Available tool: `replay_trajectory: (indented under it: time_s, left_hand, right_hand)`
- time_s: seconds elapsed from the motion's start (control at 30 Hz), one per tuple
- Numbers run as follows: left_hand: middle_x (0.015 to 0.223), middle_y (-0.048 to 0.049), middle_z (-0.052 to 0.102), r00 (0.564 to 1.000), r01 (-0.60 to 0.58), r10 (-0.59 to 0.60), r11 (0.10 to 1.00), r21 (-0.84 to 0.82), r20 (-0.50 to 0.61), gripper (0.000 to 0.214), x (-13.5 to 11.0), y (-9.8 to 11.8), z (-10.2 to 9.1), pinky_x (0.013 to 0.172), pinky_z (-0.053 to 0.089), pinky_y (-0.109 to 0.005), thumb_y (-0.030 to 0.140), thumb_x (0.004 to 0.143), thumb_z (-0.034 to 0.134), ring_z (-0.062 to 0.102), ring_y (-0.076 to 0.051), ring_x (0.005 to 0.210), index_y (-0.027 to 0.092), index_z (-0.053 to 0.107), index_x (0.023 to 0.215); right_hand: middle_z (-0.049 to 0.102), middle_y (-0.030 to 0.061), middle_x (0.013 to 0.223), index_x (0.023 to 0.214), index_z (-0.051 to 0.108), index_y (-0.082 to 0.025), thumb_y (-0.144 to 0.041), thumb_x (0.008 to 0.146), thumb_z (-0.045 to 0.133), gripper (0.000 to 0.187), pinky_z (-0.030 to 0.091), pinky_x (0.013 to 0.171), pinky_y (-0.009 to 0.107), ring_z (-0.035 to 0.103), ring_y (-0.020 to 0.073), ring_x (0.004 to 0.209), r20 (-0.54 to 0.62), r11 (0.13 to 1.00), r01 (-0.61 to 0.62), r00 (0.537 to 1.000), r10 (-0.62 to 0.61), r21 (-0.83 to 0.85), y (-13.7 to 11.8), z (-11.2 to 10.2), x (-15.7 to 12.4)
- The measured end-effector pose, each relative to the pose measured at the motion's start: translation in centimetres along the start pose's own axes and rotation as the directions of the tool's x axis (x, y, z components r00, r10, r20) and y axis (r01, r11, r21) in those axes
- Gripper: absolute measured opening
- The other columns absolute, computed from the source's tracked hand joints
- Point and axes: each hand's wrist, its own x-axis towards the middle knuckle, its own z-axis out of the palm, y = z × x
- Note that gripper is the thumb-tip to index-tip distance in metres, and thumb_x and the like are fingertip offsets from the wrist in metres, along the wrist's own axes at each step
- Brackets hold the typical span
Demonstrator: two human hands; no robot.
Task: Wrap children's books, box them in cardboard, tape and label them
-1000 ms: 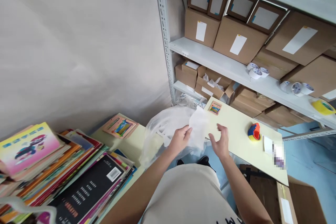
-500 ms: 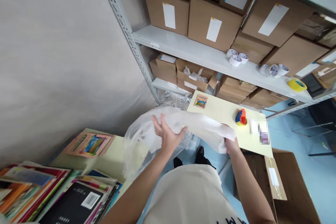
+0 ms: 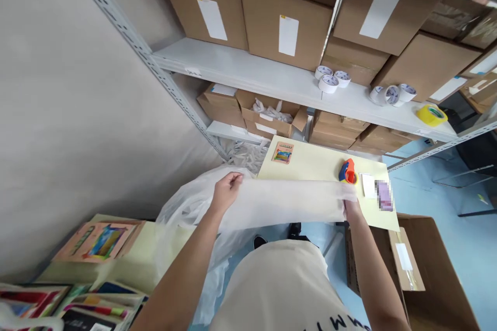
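A strip of translucent white packing film [image 3: 287,200] stretches nearly level between my two hands. My left hand [image 3: 227,190] is closed in a pinch on its upper edge. At the other end, my right hand [image 3: 351,208] grips the film, with its fingers partly hidden behind it. Loose film hangs in a crumpled heap to the left of and below my left hand. Behind the film, a pale yellow table [image 3: 310,158] carries a small colourful booklet [image 3: 283,152], a red and blue tape dispenser [image 3: 348,170] and a blurred purple item [image 3: 384,195].
Cardboard boxes [image 3: 288,26] fill the grey shelf rack [image 3: 248,64], where several tape rolls [image 3: 329,83] stand. An open carton [image 3: 435,269] is on the floor at right. Pink picture booklets [image 3: 97,240] and piled books [image 3: 31,300] lie at left.
My left hand, spread open before, has closed on the film's edge and moved left. The film is now pulled out flat between my hands. The view has shifted right.
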Motion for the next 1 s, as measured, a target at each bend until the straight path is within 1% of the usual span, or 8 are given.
replay_trajectory:
  time_s: [0.1,0.23,0.4,0.53,0.67,0.87,0.93,1.0]
  left_hand:
    - [0.081,-0.0057,0.071,0.997,-0.077,0.076,0.973,0.216,0.01,0.032,1.8,1.3,0.7,0.079,0.05,-0.031,0.045,0.083,0.041,0.065,-0.021,0.078,0.022,0.062,0.088]
    - [0.112,-0.013,0.067,0.963,-0.241,0.16,0.875,0.42,0.218,0.042,3.5,2.2,2.8,0.094,0.045,-0.042,0.037,0.08,0.047,0.062,-0.029,0.105,0.019,0.058,0.115]
    - [0.126,-0.0213,0.057,0.913,-0.328,0.056,0.689,0.647,0.403,0.064,4.9,2.3,7.5,0.097,0.039,-0.048,0.023,0.077,0.049,0.053,-0.036,0.118,0.012,0.042,0.139]
    - [0.132,-0.0268,0.051,0.893,-0.316,-0.063,0.617,0.721,0.446,0.07,6.3,1.4,11.3,0.097,0.038,-0.052,0.02,0.079,0.048,0.051,-0.039,0.119,0.006,0.031,0.146]
    - [0.139,-0.0267,0.047,0.915,-0.242,-0.122,0.596,0.766,0.384,0.072,7.3,0.1,14.2,0.104,0.031,-0.058,0.017,0.079,0.05,0.048,-0.041,0.123,0.007,0.03,0.148]
    - [0.159,-0.0265,0.02,0.978,-0.122,-0.053,0.642,0.757,0.203,0.069,3.9,-0.1,17.7,0.112,0.01,-0.067,0.021,0.088,0.043,0.018,-0.041,0.147,0.012,0.023,0.153]
    - [0.159,-0.026,0.02,0.94,-0.218,-0.053,0.668,0.711,0.338,0.068,1.7,0.0,18.6,0.113,0.009,-0.066,0.029,0.089,0.044,0.014,-0.04,0.148,0.011,0.026,0.152]
    - [0.16,-0.0245,0.02,0.846,-0.346,-0.064,0.689,0.637,0.529,0.07,-0.1,-0.2,19.3,0.115,0.01,-0.063,0.039,0.089,0.048,0.013,-0.04,0.149,0.011,0.031,0.151]
  right_hand:
    - [0.056,-0.003,0.052,0.065,0.055,-0.021,-0.045,0.063,0.065,0.026,0.037,0.04,0.024,0.048,0.0122,0.042,-0.07,0.991,-0.062,0.996,0.054,-0.115,1.6,-1.3,2.0]
    - [0.058,-0.003,0.06,0.073,0.054,-0.022,-0.046,0.067,0.058,0.025,0.038,0.044,0.025,0.053,0.0143,0.046,-0.12,0.94,-0.077,0.992,0.039,-0.331,4.8,-2.9,4.0]
    - [0.059,-0.0002,0.067,0.085,0.044,-0.025,-0.042,0.073,0.054,0.024,0.04,0.057,0.031,0.057,0.021,0.059,-0.261,0.822,-0.043,0.956,-0.131,-0.568,9.9,-3.8,5.3]
    - [0.058,0.0031,0.074,0.082,0.041,-0.025,-0.035,0.081,0.044,0.01,0.039,0.061,0.032,0.054,0.0215,0.065,-0.158,0.732,0.018,0.973,-0.171,-0.681,13.1,-3.8,6.2]
    - [0.058,0.0061,0.083,0.083,0.05,-0.023,-0.027,0.084,0.04,0.011,0.042,0.065,0.032,0.055,0.0209,0.072,-0.055,0.699,0.052,0.99,-0.13,-0.714,15.2,-4.0,7.2]
    - [0.058,0.0167,0.109,0.108,0.062,-0.016,-0.029,0.085,0.05,0.028,0.047,0.08,0.043,0.056,0.0286,0.097,-0.016,0.549,0.017,0.998,-0.054,-0.836,15.9,-4.3,7.0]
    - [0.052,0.022,0.127,0.123,0.058,-0.015,-0.036,0.085,0.056,0.044,0.043,0.09,0.051,0.05,0.0351,0.113,-0.001,0.495,0.047,0.995,-0.096,-0.868,15.6,-3.9,6.3]
    - [0.042,0.0233,0.142,0.135,0.049,-0.015,-0.04,0.085,0.057,0.056,0.037,0.098,0.055,0.042,0.0385,0.126,0.092,0.472,0.14,0.988,-0.123,-0.87,15.2,-3.3,5.7]
